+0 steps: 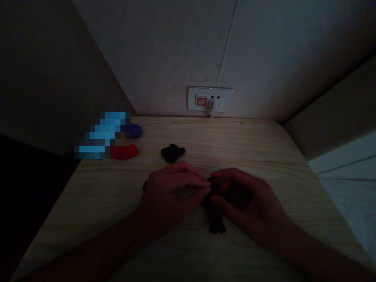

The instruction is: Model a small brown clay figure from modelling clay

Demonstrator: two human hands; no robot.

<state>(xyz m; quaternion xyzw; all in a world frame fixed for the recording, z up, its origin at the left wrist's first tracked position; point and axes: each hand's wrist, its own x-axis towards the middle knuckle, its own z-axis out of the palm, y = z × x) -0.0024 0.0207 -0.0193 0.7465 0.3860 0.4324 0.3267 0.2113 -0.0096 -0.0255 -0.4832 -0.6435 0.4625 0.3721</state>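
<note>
A small dark clay-like figure lies on the wooden tabletop between my hands, its lobed lower end toward me. My left hand is closed in a pinch, thumb and fingertips meeting at the figure's upper left side. Whatever sits in that pinch is too small and dark to name. Curved around the figure's upper part from the right, my right hand has its thumb and fingers on either side of it. A black clay-like lump rests just beyond my left hand. Another dark bit pokes out behind the left knuckles.
At the table's back left lie a red lump, a purple lump and a blurred-out bright blue patch. A socket plate with a plug is on the wall behind. The room is dim.
</note>
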